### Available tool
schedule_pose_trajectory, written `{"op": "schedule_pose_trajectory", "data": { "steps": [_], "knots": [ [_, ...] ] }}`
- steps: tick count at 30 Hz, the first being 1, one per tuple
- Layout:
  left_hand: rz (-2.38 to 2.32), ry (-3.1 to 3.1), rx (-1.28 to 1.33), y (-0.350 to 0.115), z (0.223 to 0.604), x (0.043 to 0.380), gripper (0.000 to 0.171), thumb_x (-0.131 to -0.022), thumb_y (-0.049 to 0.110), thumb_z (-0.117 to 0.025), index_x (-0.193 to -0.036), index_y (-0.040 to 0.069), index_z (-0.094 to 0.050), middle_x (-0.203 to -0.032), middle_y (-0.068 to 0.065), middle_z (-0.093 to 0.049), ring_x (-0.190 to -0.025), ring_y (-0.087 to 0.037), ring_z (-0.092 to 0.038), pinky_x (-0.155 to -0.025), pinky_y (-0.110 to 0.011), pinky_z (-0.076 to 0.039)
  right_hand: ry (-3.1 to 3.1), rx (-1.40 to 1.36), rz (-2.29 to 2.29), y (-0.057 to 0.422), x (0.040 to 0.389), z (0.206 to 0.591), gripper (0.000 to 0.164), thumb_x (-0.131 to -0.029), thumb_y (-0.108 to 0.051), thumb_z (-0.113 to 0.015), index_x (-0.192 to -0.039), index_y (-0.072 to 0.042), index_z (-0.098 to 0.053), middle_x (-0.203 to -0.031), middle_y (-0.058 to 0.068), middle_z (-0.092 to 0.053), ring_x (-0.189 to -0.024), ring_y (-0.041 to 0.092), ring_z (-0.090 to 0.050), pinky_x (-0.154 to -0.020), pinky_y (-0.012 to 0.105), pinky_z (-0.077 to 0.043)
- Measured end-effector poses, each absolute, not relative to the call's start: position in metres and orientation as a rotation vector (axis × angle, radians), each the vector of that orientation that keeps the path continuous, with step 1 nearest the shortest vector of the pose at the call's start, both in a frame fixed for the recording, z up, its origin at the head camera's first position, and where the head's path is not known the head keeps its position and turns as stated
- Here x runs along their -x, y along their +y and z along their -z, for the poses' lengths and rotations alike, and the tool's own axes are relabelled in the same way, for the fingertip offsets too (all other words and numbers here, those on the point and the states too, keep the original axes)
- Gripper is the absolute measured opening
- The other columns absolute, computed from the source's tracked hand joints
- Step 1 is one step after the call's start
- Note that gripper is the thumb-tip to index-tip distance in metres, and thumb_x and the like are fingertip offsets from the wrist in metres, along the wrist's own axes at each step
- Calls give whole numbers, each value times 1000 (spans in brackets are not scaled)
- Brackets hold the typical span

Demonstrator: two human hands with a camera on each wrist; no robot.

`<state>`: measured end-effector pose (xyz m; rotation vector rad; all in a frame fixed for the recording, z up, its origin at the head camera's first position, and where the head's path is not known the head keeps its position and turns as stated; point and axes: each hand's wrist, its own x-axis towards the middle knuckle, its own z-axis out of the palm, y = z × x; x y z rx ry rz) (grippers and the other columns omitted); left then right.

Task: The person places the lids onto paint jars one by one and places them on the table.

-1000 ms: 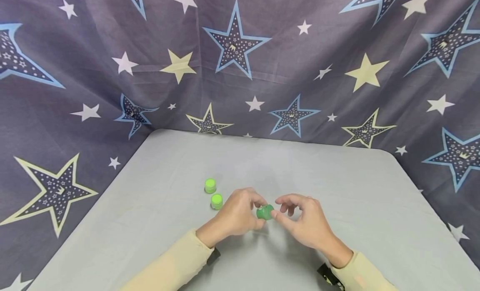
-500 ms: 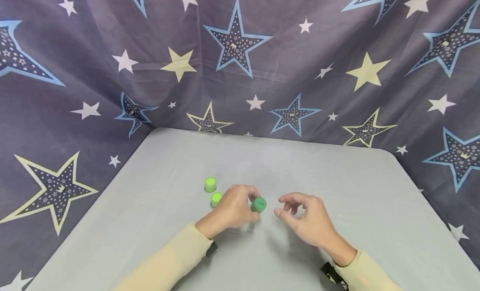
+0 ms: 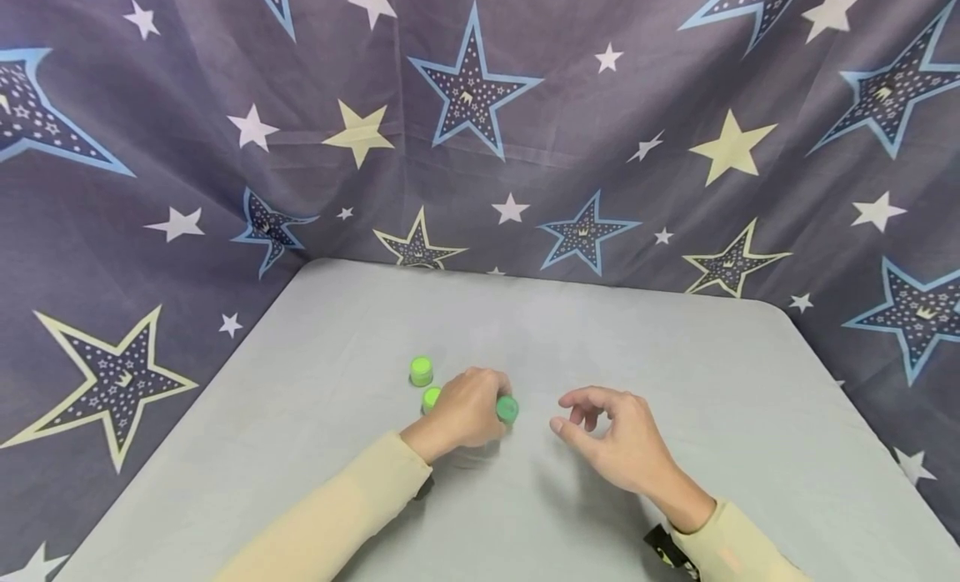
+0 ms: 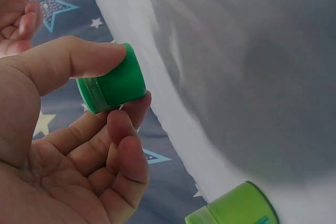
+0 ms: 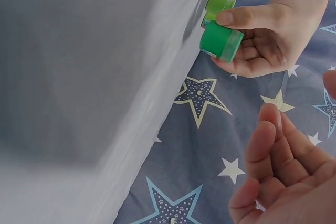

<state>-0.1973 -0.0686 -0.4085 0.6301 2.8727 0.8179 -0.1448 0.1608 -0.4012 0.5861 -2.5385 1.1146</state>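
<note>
My left hand (image 3: pixel 467 408) pinches a small dark green jar (image 4: pixel 116 82) between thumb and fingers, low over the table. Its lid end looks clear in the right wrist view, where the left hand (image 3: pixel 450 423) appears at the top. Just left of that hand, a light green jar (image 3: pixel 430 397) stands partly hidden by it. A second light green jar (image 3: pixel 421 371) sits a little farther back. To the right, my right hand (image 3: pixel 618 440) hovers with fingers loosely bent and nothing in them.
A pale grey cloth covers the table (image 3: pixel 675 357). Behind and at the sides hangs a dark curtain (image 3: pixel 547 148) printed with stars, meeting the table's back edge.
My left hand has carried the dark green jar left and away from my right hand, turning and lowering it. My right thumb, formerly at the jar, is now apart from it.
</note>
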Motion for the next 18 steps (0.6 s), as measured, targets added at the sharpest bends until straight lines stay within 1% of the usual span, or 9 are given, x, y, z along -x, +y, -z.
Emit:
{"op": "schedule_pose_trajectory", "data": {
  "steps": [7, 14, 16, 18],
  "knots": [
    [-730, 2882, -609, -68, 414, 199, 24, -73, 3, -86, -92, 11, -74, -86, 1, -70, -80, -17, -64, -76, -37, -57, -2552, -577, -1122, 160, 145, 401, 13, -84, -25, -82, -96, -21, -77, -73, -19, -61, -69, 8, -59, -60, 24, -43],
    [-658, 2878, -611, -67, 418, 199, 26, -71, -2, -84, -92, 10, -74, -85, 1, -70, -80, -17, -64, -75, -35, -56, -2581, -569, -1124, 161, 145, 403, 15, -84, -26, -82, -97, -20, -77, -74, -18, -62, -70, 9, -60, -60, 24, -43],
    [-640, 2883, -617, -68, 418, 199, 29, -71, -2, -85, -95, 10, -75, -88, 0, -71, -82, -18, -65, -76, -35, -56, -2585, -567, -1120, 161, 145, 404, 16, -84, -26, -82, -98, -20, -77, -74, -18, -62, -70, 9, -60, -60, 25, -43],
    [-627, 2883, -629, -70, 416, 198, 36, -70, 1, -88, -102, 8, -75, -95, -3, -73, -88, -20, -66, -79, -37, -57, -2585, -564, -1113, 161, 146, 404, 16, -84, -26, -82, -97, -20, -77, -74, -18, -62, -70, 9, -60, -59, 25, -44]
  ]
}}
